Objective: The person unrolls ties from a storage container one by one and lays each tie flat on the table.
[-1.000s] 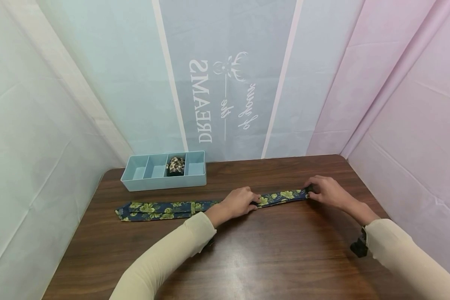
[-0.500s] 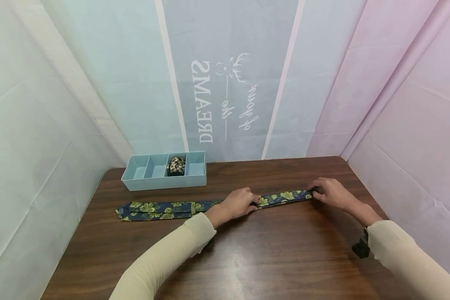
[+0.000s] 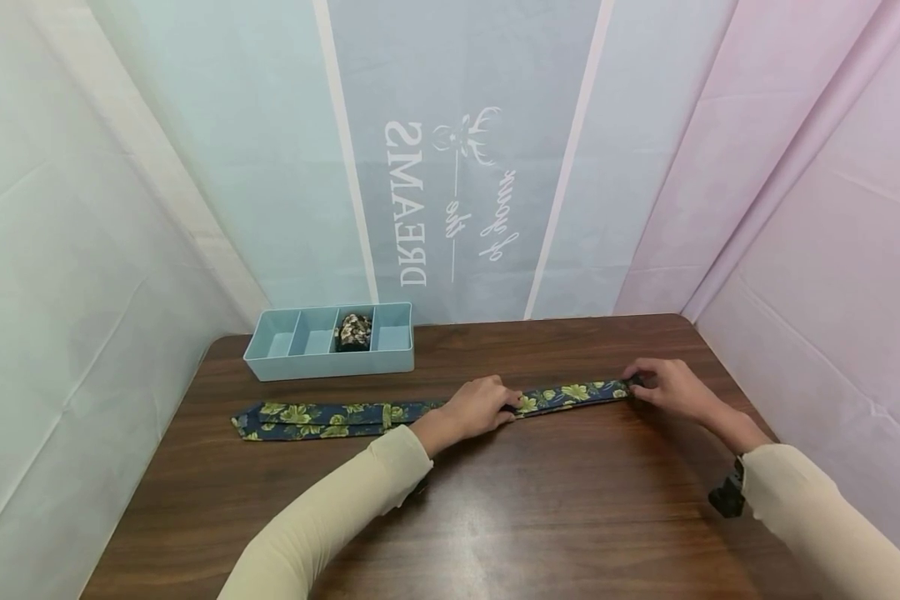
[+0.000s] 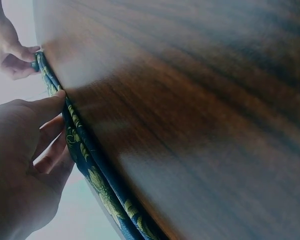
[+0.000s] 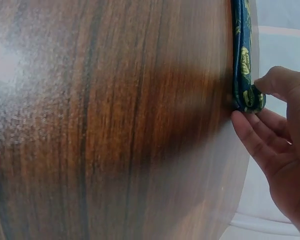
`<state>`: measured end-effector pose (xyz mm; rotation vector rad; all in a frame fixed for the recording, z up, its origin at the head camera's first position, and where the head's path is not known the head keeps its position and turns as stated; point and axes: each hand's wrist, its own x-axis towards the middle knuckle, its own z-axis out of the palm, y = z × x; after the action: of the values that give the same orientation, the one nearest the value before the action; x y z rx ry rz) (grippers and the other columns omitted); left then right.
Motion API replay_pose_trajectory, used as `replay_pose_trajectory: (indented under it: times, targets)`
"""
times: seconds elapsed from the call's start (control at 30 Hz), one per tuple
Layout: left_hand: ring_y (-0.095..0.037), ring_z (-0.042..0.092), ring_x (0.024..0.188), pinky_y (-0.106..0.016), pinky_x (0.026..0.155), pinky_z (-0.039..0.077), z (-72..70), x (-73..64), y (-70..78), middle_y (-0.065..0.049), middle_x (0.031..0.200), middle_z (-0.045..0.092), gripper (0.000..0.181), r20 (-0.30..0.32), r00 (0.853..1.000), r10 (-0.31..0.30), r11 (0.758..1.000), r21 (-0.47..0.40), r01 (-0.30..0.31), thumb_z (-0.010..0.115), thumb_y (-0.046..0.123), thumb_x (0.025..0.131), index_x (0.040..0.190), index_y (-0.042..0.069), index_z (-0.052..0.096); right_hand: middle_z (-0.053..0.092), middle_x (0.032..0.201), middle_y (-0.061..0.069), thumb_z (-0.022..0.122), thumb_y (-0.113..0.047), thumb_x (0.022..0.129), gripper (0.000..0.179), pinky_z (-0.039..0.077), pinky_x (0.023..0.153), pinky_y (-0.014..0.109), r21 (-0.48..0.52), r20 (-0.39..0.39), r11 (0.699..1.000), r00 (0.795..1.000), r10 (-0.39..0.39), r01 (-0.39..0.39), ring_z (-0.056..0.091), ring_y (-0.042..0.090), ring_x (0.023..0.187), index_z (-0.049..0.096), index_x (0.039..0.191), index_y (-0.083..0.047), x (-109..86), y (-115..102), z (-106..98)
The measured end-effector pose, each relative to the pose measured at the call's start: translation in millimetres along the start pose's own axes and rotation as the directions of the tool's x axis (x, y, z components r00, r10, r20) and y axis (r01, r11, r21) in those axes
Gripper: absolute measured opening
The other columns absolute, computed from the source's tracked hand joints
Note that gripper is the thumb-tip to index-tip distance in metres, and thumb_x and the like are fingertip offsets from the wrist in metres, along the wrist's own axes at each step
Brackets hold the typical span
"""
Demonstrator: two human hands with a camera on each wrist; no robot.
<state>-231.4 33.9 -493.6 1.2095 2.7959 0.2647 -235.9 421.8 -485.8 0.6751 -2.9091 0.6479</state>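
Observation:
A navy necktie [image 3: 573, 392] with yellow-green flowers lies folded lengthwise across the table, its pointed end at the left. Midway along it, my left hand [image 3: 474, 407] holds it down. In the left wrist view, the thumb and fingers of that hand lie at opposite edges of the cloth. At the tie's right end, my right hand [image 3: 675, 390] pinches the tip. The right wrist view shows that tip turned over into a small curl [image 5: 253, 100], with the thumb above and the fingertips underneath. The stretch beneath my left hand and wrist is hidden.
Behind the tie, a light blue tray [image 3: 330, 367] with divided compartments stands at the table's back left. One compartment holds a rolled dark cloth [image 3: 355, 332] with a pale floral pattern. Fabric curtains [image 3: 465, 283] hang around the wooden table [image 3: 540, 508].
My right hand has shifted slightly to the right, keeping its pinch on the tip, and a little more of the tie shows. My left hand stays in place.

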Motion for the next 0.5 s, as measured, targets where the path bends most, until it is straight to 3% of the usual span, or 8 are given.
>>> replay_pose_trajectory:
  times: [0.2, 0.5]
  targets:
    - [-0.014, 0.065, 0.115, -0.029, 0.090, 0.059, -0.2, 0.5, 1.1, 0.002, 0.130, 0.072, 0.032, 0.007, 1.000, -0.007, 1.000, 0.003, 0.007, 0.068, 0.032, 0.106, 0.138, 0.027, 0.073, 0.077, 0.109, 0.018, 0.078, 0.005, 0.090, 0.025, 0.062, 0.079, 0.055, 0.032, -0.034, 0.999, 0.999, -0.007, 0.008, 0.075, 0.041, 0.099, 0.075, 0.112, -0.006, -2.8, 0.0, -1.5]
    - [-0.013, 0.065, 0.114, -0.029, 0.089, 0.059, 0.6, 0.2, 0.0, 0.003, 0.128, 0.072, 0.034, 0.012, 1.000, -0.019, 1.000, 0.000, 0.019, 0.067, 0.034, 0.106, 0.139, 0.028, 0.072, 0.077, 0.108, 0.018, 0.074, 0.011, 0.088, 0.025, 0.063, 0.075, 0.047, -0.011, -0.070, 1.000, 0.997, -0.030, 0.029, 0.074, 0.034, 0.094, 0.078, 0.108, -0.004, -4.1, 4.7, -3.4]
